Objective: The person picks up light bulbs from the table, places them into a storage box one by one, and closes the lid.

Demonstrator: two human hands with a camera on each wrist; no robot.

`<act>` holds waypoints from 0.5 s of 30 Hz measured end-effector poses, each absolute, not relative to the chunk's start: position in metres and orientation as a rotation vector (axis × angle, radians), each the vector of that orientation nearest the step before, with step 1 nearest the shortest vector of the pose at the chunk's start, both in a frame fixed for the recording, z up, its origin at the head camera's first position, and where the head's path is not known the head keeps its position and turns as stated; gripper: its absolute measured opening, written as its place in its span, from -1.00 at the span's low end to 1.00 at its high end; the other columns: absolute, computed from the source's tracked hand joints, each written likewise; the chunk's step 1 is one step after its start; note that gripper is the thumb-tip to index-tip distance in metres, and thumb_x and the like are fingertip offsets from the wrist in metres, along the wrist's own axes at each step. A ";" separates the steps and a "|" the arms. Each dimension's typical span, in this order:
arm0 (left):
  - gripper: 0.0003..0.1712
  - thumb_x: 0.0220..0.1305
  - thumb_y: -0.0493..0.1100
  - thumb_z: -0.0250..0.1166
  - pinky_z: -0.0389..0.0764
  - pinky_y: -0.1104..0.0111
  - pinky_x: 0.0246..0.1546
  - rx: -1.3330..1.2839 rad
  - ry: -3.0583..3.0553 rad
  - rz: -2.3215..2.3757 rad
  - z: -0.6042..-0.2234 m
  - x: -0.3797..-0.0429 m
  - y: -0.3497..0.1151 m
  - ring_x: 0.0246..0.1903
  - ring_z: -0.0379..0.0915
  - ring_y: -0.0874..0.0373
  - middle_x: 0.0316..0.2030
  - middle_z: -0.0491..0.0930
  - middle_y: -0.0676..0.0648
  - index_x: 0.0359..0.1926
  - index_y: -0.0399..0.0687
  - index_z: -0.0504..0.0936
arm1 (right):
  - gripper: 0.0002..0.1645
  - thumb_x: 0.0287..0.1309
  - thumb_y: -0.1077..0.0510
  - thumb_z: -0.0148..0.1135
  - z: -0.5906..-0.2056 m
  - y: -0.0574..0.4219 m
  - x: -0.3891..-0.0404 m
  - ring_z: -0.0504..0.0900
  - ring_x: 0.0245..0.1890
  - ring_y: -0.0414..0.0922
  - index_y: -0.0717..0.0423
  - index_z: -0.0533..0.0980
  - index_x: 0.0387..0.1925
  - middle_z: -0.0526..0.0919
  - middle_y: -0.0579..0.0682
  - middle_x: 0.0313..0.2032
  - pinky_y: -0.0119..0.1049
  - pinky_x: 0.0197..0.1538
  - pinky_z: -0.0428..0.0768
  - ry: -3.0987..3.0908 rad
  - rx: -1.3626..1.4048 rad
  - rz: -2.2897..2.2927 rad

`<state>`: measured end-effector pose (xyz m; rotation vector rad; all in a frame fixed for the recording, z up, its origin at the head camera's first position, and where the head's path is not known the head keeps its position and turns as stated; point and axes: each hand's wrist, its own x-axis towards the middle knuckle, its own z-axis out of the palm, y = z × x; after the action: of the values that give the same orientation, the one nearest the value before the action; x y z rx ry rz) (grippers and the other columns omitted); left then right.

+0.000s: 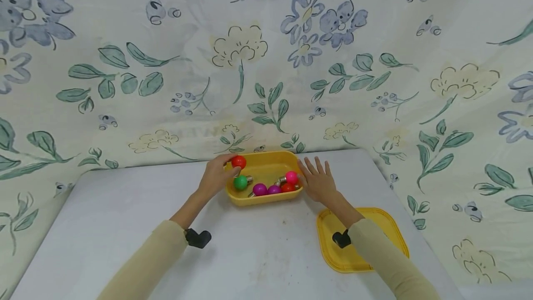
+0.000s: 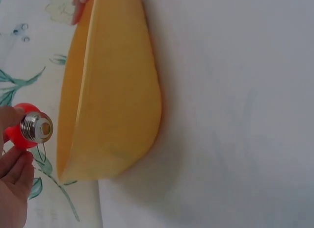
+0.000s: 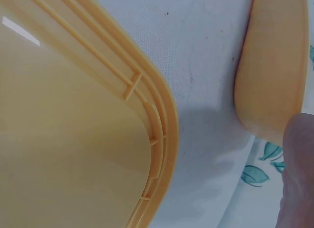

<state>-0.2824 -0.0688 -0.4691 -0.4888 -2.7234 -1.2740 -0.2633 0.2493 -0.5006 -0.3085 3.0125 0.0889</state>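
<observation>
My left hand (image 1: pixel 215 174) pinches a red light bulb (image 2: pixel 23 132) between thumb and fingers, over the left end of a yellow plastic container (image 1: pixel 258 201). The bulb's silver screw base (image 2: pixel 38 127) faces the left wrist camera. My right hand (image 1: pixel 318 182) is at the container's right end, fingers spread and fairly straight, thumb side at the rim. Inside the container lie a green bulb (image 1: pixel 240 182), purple bulbs (image 1: pixel 260 190), a pink bulb (image 1: pixel 292 178) and another red bulb (image 1: pixel 287 188).
A yellow lid (image 1: pixel 333 258) lies on the white table (image 1: pixel 250 244), partly hidden under my right forearm; its ridged rim (image 3: pixel 169 125) fills much of the right wrist view. Behind the table hangs a floral cloth (image 1: pixel 187 59).
</observation>
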 end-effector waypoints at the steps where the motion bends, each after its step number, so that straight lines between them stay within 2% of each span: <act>1: -0.44 0.33 -0.22 0.35 0.45 -0.01 0.22 -0.494 -2.720 -1.283 -0.469 -0.283 -0.065 0.21 0.39 -0.21 0.21 0.50 -0.31 0.29 -0.31 0.48 | -0.26 0.57 -0.21 -0.36 -0.501 0.249 -0.263 -0.22 0.53 0.21 -0.08 -0.17 0.60 -0.10 0.05 0.56 0.22 0.46 -0.29 3.012 -0.308 0.088; 6: -0.45 0.32 -0.21 0.36 0.46 0.00 0.21 -0.536 -2.697 -1.295 -0.469 -0.287 -0.043 0.19 0.41 -0.22 0.19 0.52 -0.31 0.26 -0.34 0.50 | -0.26 0.57 -0.21 -0.37 -0.499 0.250 -0.262 -0.25 0.53 0.21 -0.08 -0.18 0.60 -0.11 0.05 0.56 0.21 0.46 -0.32 3.008 -0.307 0.077; 15: -0.45 0.32 -0.17 0.35 0.51 0.07 0.17 -0.506 -2.749 -1.291 -0.473 -0.292 -0.008 0.15 0.43 -0.16 0.18 0.53 -0.27 0.28 -0.26 0.51 | -0.27 0.57 -0.19 -0.34 -0.497 0.249 -0.260 -0.17 0.52 0.22 -0.05 -0.12 0.60 -0.06 0.07 0.56 0.24 0.47 -0.18 3.037 -0.329 0.095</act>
<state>-0.2920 -0.0075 -0.4731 -0.5062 -2.7494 -1.2910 -0.2603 0.2493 -0.4967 -0.3287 3.0369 0.0947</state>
